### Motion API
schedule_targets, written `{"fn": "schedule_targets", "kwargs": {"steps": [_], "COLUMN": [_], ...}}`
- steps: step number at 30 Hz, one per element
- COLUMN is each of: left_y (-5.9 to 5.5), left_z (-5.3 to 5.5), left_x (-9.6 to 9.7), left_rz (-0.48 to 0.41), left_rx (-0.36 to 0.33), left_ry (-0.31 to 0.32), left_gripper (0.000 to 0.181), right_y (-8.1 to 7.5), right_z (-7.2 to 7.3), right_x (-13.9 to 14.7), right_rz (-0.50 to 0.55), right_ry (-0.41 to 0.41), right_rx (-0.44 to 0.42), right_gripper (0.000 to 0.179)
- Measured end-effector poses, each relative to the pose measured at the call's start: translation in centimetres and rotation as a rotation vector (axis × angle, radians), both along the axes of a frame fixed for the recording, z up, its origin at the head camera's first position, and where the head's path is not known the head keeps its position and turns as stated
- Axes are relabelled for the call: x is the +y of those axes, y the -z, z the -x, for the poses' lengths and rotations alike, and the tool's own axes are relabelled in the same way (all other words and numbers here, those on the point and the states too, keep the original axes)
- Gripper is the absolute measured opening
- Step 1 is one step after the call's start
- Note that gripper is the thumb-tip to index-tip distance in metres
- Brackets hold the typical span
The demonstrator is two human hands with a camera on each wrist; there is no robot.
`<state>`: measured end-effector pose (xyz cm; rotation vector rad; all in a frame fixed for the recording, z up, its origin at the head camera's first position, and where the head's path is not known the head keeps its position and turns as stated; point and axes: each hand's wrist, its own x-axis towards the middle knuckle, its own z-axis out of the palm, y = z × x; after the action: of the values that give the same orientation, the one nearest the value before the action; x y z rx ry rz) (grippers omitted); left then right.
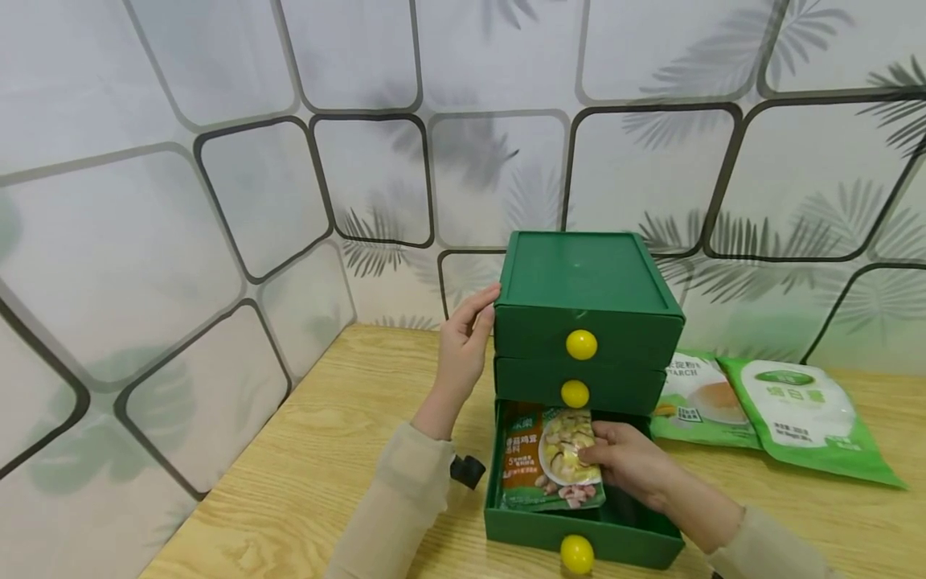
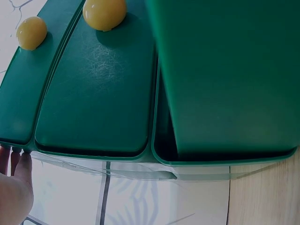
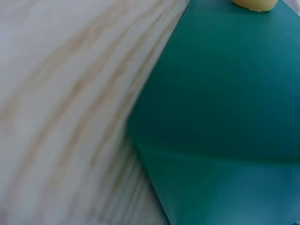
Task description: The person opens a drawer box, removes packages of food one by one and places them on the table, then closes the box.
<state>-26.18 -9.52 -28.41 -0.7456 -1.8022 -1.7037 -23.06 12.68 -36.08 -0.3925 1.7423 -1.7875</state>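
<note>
A small green chest of three drawers with yellow knobs (image 1: 582, 273) stands on the table. Its bottom drawer (image 1: 524, 528) is pulled out, while the upper two are closed. In that drawer lies a food seasoning packet (image 1: 522, 474), orange and green with a picture of a dish. My right hand (image 1: 640, 466) pinches the packet's right edge, thumb on top. Against the chest's upper left side rests my left hand (image 1: 463, 346), its fingers extended; the left wrist view shows its fingertips (image 2: 24, 164) at the edge. The right wrist view shows only the green drawer (image 3: 220, 89) and table.
A green-and-white starch bag (image 1: 705, 402) and a second green-and-white bag (image 1: 810, 414) lie on the wooden table (image 1: 289, 482) right of the chest. A patterned wall covering (image 1: 499, 177) rises behind. Something small and black (image 1: 468, 471) shows by my left sleeve.
</note>
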Motion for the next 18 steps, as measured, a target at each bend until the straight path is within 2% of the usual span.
{"fn": "schedule_targets", "kwargs": {"steps": [11,13,18], "left_y": [-0.1,0.1,1.2], "left_z": [0.0,0.1,1.5], "left_x": [0.0,0.0,-0.2], "left_rz": [-0.004,-0.003,0.006], "left_rx": [0.000,0.006,0.024], "left_ry": [0.001,-0.003,-0.016], "left_gripper": [0.028,0.028,0.029], "right_y": [-0.2,-0.2,-0.4], "right_z": [-0.2,-0.3,-0.5], "right_x": [0.2,0.3,0.5], "right_rz": [-0.008,-0.003,0.015], "right_ry": [0.018,0.013,0.001], "right_rx": [0.029,0.031,0.015], "right_gripper": [0.053,0.053,0.052]}}
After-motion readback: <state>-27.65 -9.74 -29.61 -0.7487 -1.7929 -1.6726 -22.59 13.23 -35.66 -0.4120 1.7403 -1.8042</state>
